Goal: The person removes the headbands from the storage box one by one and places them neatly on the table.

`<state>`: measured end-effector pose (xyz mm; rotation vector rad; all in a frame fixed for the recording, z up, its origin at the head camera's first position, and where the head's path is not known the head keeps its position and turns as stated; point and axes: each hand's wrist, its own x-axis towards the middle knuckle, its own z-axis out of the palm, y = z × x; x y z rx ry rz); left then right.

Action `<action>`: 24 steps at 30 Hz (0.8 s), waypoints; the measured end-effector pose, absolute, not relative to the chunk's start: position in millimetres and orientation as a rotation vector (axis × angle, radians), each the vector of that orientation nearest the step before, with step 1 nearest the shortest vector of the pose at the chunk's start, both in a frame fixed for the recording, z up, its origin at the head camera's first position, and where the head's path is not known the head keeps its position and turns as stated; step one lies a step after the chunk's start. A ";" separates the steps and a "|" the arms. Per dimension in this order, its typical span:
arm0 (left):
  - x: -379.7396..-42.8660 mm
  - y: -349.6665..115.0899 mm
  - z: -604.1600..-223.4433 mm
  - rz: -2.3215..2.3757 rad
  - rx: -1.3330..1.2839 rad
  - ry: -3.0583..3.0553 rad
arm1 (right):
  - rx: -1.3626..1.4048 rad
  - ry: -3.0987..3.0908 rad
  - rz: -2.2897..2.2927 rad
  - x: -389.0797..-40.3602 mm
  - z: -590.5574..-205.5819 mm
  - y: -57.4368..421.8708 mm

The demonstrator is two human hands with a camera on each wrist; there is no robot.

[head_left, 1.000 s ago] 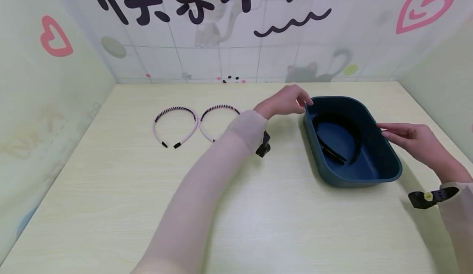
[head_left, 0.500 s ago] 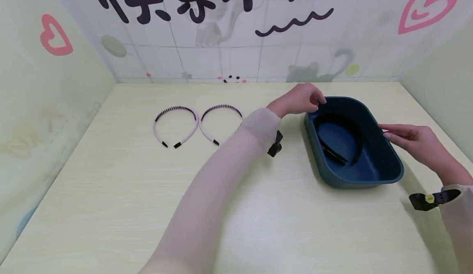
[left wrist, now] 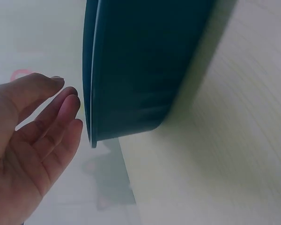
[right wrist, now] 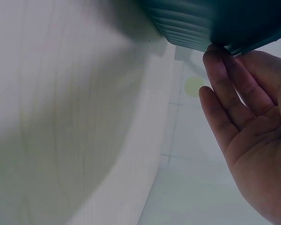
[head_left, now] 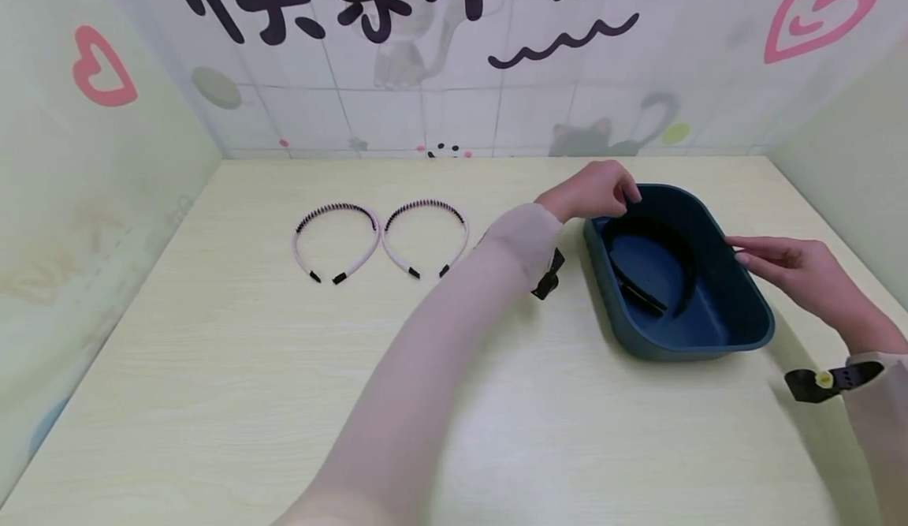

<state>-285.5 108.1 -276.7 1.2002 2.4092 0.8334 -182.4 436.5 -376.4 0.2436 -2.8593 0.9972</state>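
Observation:
A dark blue plastic bin (head_left: 723, 313) sits at the right of the table in the head view. Inside it lies a black headband (head_left: 684, 258). My left hand (head_left: 596, 188) hovers over the bin's far left corner, its fingers loosely bent with nothing between them; the left wrist view shows the left hand (left wrist: 42, 126) beside the rim, fingertips close to it. My right hand (head_left: 794, 266) pinches the bin's right rim between thumb and fingers. From the right wrist camera, fingers (right wrist: 220, 75) press the wall under the rim.
Two pale pink headbands with black toothed inner edges, the left headband (head_left: 360, 264) and the right headband (head_left: 461, 246), lie side by side at the table's back left. Printed fabric walls (head_left: 454, 116) enclose the table (head_left: 213, 400) behind and on both sides.
My left hand has moved right, from beside the bin's left rim to over its corner, uncovering more of the right pink headband. My right hand stays at the rim.

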 end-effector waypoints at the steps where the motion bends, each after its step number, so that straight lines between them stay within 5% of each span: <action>1: -285.4 110.2 -276.4 0.828 1.203 2.407 | 0.235 -2.860 1.003 -179.1 -371.0 430.5; 10: -283.5 126.7 -273.1 0.743 1.193 2.411 | 0.217 -2.852 1.027 -155.4 -328.1 384.4; 24: -279.1 145.8 -266.9 0.580 1.013 2.469 | 0.216 -2.856 1.028 -155.0 -326.1 383.5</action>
